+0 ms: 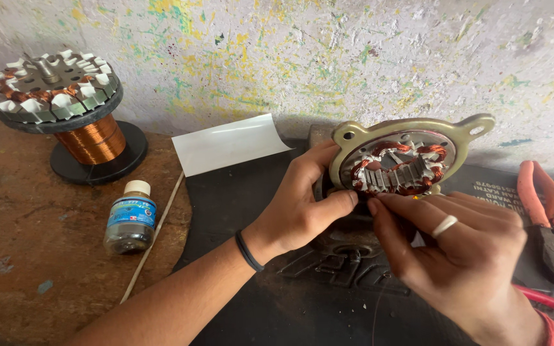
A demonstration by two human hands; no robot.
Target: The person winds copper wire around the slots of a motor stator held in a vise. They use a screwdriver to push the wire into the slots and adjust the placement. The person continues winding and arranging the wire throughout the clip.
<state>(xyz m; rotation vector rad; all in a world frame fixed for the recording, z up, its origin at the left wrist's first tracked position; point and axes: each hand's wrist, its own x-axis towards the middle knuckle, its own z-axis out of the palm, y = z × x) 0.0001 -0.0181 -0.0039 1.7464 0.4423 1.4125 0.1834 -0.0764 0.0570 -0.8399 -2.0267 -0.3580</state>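
Note:
A fan motor stator (400,168) with copper windings and white insulation sits inside a pale metal housing plate (411,128), tilted toward me. My left hand (302,205), a black band on its wrist, grips the plate's left edge with the thumb against the winding's lower left. My right hand (456,250), wearing a silver ring, pinches at the winding's lower edge, fingertips meeting the left thumb. A thin wire hangs down below my right hand. Both hands rest over a dark moulded slab (277,288).
A spool of copper wire (94,138) with another wound stator (49,86) on top stands at the back left. A small capped bottle (131,216), a thin stick (152,237) and a white sheet (229,144) lie nearby. Orange-handled pliers (546,214) lie at the right.

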